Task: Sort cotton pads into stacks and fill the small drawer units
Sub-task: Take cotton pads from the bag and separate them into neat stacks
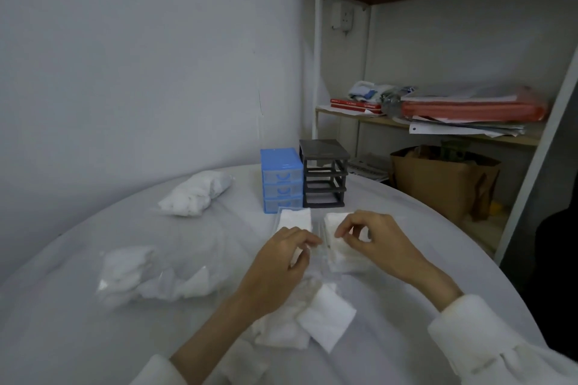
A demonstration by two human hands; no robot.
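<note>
Loose cotton pads [325, 319] half-hidden under left hand [281, 262]; right hand [375, 241]; both grips curled, contents unclear.

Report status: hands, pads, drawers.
Left hand and right hand both curled over pad stacks. Black drawer unit empty of drawers. Nothing blocking.

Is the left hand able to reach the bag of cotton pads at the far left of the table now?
Probably yes. The left hand is at the drawer trays, and only bare table lies between it and the bag of cotton pads. Its fingers seem busy with a pad, so it may need to let go first.
</note>
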